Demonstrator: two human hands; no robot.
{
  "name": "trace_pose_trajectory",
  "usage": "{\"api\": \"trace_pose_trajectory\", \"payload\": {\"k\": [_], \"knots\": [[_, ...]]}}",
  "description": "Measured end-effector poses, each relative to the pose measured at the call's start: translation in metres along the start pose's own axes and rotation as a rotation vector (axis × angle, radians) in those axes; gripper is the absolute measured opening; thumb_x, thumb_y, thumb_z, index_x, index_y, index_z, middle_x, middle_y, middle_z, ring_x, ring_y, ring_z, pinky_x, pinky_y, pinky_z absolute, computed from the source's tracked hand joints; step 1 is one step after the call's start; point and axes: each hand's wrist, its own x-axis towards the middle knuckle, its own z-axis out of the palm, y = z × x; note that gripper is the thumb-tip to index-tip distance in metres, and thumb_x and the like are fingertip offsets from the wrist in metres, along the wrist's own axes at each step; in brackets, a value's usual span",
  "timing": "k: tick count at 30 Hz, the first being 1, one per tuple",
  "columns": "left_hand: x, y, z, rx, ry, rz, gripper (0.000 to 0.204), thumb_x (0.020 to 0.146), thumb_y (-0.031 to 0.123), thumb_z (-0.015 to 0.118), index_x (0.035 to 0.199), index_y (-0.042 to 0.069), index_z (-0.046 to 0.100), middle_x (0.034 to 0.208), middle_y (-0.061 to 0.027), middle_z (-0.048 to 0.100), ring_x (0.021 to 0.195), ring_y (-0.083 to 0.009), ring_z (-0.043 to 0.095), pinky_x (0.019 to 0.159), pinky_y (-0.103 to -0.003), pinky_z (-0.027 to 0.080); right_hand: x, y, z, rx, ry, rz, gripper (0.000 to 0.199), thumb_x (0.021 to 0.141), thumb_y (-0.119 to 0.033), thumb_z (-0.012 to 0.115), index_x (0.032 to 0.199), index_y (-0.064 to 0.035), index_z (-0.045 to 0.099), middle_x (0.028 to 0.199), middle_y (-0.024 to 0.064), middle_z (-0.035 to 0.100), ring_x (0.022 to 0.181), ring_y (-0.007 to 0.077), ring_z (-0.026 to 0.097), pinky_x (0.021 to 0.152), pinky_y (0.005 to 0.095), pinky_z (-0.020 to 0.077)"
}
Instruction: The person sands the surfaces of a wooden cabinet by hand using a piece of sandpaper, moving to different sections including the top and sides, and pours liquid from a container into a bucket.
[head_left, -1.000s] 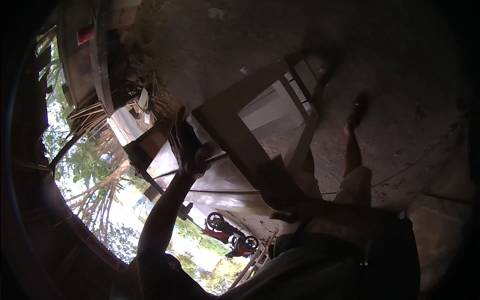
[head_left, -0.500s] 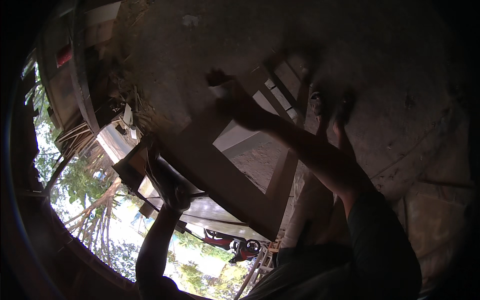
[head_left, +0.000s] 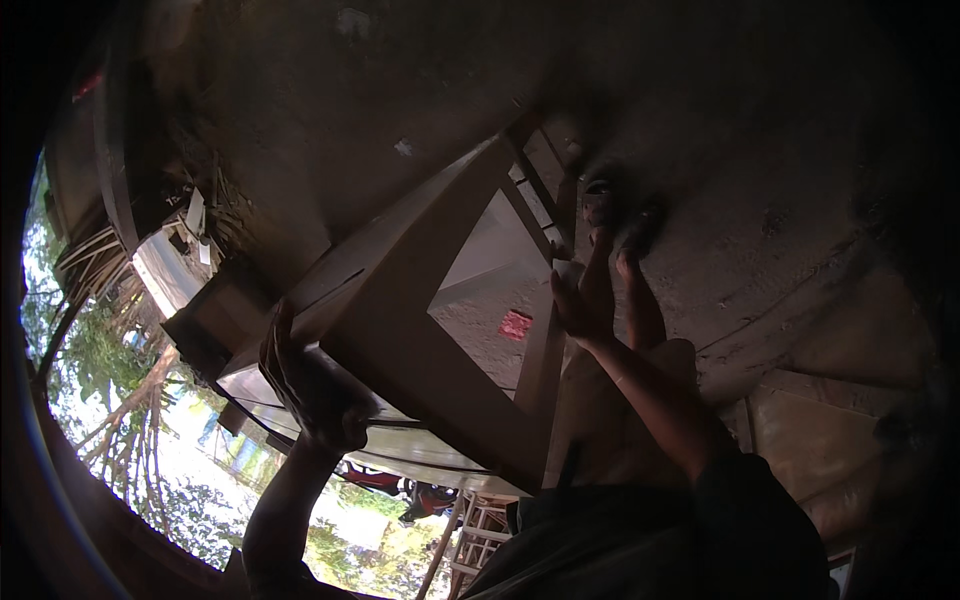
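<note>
A large brown wooden cabinet frame (head_left: 400, 310) stands tilted in view, with a wide opening in its face. My left hand (head_left: 315, 395) lies against the cabinet's left outer side, with its fingers stretched along the panel near a corner. Beside the frame's right rail (head_left: 540, 355) is my right hand (head_left: 585, 310), its fingers bent around a small pale piece (head_left: 568, 268). Dim light hides what that piece is. Through the opening, a pale inner panel (head_left: 490, 245) and the floor show.
A red patterned piece (head_left: 516, 324) lies on the floor beyond the opening. My feet (head_left: 600, 205) stand right of the cabinet. Wood scraps (head_left: 95, 250) are heaped at the left. A slatted wooden ladder-like thing (head_left: 485, 530) and a red-black motorcycle (head_left: 425, 500) are at the lower edge.
My right hand has moved from over the cabinet's far edge to its right rail. More of the cabinet's upper left side now shows. My left hand stays against the cabinet.
</note>
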Motion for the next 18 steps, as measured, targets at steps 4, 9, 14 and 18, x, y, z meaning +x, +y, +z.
{"api": "trace_pose_trajectory", "payload": {"k": [4, 9, 14, 18], "knots": [[0.006, 0.002, 0.002, -0.014, 0.022, 0.025, 0.102, 0.092, 0.076, 0.028, 0.147, -0.009, 0.033, 0.149, -0.0296, 0.041, 0.134, -0.0436, 0.042, 0.109, -0.052, 0.03, 0.115, -0.068, 0.011, 0.219, -0.021, 0.144, 0.06, 0.109, -0.038, 0.038, 0.155, -0.0022, 0.023, 0.153, 0.0241, 0.033, 0.146, 0.031, 0.03, 0.12, 0.0445, 0.0227], [0.004, -0.005, 0.006, -0.018, 0.006, 0.112, 0.102, 0.091, 0.073, 0.029, 0.149, -0.011, 0.028, 0.15, -0.0284, 0.039, 0.135, -0.0411, 0.04, 0.11, -0.051, 0.03, 0.105, -0.08, -0.01, 0.022, -0.153, -0.013, 0.073, 0.106, -0.047, 0.041, 0.157, -0.0007, 0.019, 0.16, 0.0186, 0.023, 0.151, 0.0264, 0.018, 0.122, 0.0386, 0.015], [0.01, -0.005, -0.001, -0.002, 0.012, 0.126, 0.103, 0.093, 0.076, 0.024, 0.146, -0.011, 0.032, 0.148, -0.0287, 0.042, 0.132, -0.0417, 0.043, 0.109, -0.051, 0.032, -0.006, -0.034, -0.075, -0.26, -0.228, -0.019, 0.07, 0.099, -0.022, 0.057, 0.157, -0.0039, 0.023, 0.164, 0.0185, 0.02, 0.153, 0.0326, 0.016, 0.123, 0.0428, 0.0141], [0.012, -0.006, -0.003, -0.004, 0.034, 0.16, 0.099, 0.095, 0.074, 0.028, 0.146, -0.011, 0.033, 0.145, -0.0292, 0.046, 0.13, -0.0428, 0.048, 0.106, -0.051, 0.037, 0.017, -0.153, -0.072, -0.96, -0.412, -0.704, 0.071, 0.093, -0.02, 0.062, 0.155, -0.0064, 0.032, 0.162, 0.0163, 0.029, 0.152, 0.0319, 0.022, 0.123, 0.0502, 0.0204]]}}
